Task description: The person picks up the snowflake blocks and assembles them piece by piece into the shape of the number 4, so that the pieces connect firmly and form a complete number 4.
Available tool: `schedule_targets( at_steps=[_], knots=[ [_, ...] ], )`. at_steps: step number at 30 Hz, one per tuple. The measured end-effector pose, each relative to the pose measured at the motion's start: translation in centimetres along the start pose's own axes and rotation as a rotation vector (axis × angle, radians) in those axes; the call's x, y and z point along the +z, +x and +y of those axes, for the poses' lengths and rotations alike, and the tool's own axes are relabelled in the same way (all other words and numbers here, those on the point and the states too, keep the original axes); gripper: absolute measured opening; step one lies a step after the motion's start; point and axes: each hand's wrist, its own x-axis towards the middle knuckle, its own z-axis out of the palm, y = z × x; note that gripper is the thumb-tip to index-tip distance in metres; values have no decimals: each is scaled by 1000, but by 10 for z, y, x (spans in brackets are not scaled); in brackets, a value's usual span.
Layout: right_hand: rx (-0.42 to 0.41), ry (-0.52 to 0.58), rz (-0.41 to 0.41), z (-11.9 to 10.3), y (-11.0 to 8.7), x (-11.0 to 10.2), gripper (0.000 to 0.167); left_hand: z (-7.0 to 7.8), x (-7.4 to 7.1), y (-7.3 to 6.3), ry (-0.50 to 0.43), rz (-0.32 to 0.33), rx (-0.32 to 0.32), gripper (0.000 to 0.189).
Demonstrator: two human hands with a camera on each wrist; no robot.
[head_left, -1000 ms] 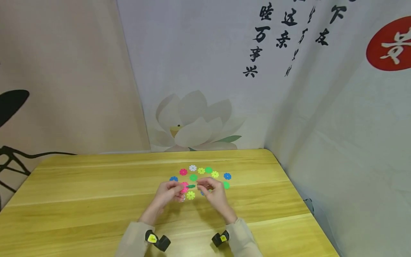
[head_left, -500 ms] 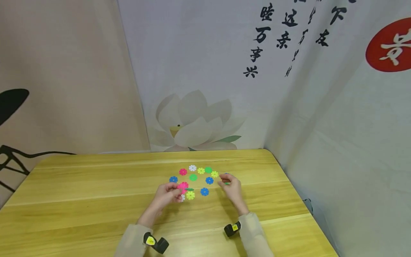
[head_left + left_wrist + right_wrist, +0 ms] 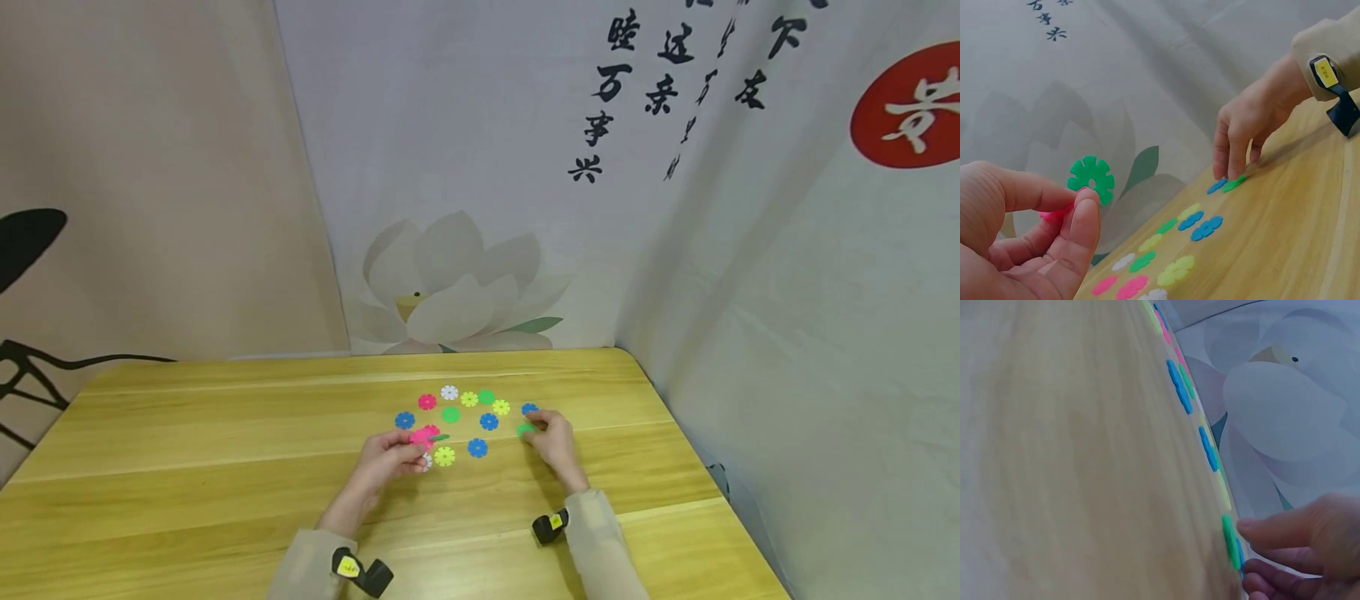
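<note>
Between thumb and forefinger, my left hand [image 3: 390, 458] pinches a pink snowflake disc [image 3: 422, 437] that is joined to a green snowflake disc [image 3: 1090, 175]. The green one stands at an angle to the pink one, which is mostly covered by the fingers in the left wrist view. At the right end of the scattered pieces, my right hand [image 3: 555, 439] reaches down with bent, parted fingers. Its thumb is beside a flat green disc [image 3: 1230, 540], and its fingertips are close to a blue disc [image 3: 529, 409]. Whether they touch is hard to tell.
Several more snowflake discs lie flat on the wooden table [image 3: 225, 467]: blue [image 3: 477, 448], yellow [image 3: 445, 456], white [image 3: 449, 392] and pink [image 3: 427, 402] among them. A printed curtain [image 3: 465, 167] hangs behind the table. A black camera [image 3: 551, 527] sits on the right wrist.
My right hand has moved away from the joined discs, rightward to the green and blue discs at the right end. The left hand stays nearly in place, still holding the joined pair.
</note>
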Motion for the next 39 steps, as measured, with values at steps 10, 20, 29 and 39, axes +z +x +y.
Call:
schedule_targets(
  at_steps=[10,20,29,39],
  knots=[
    [23,-70,-43,3,2,-4,27,-3,-1,0,-40,65,-22,18],
    [109,-68,-98,2,9,-7,24,-5,0,1,-53,73,-26,19],
    [160,78,-59,5,7,-10,13,-6,0,2,-55,74,-31,22],
    [332,433,-109,-7,2,-7,16,-9,0,5,-49,66,-42,22]
  ],
)
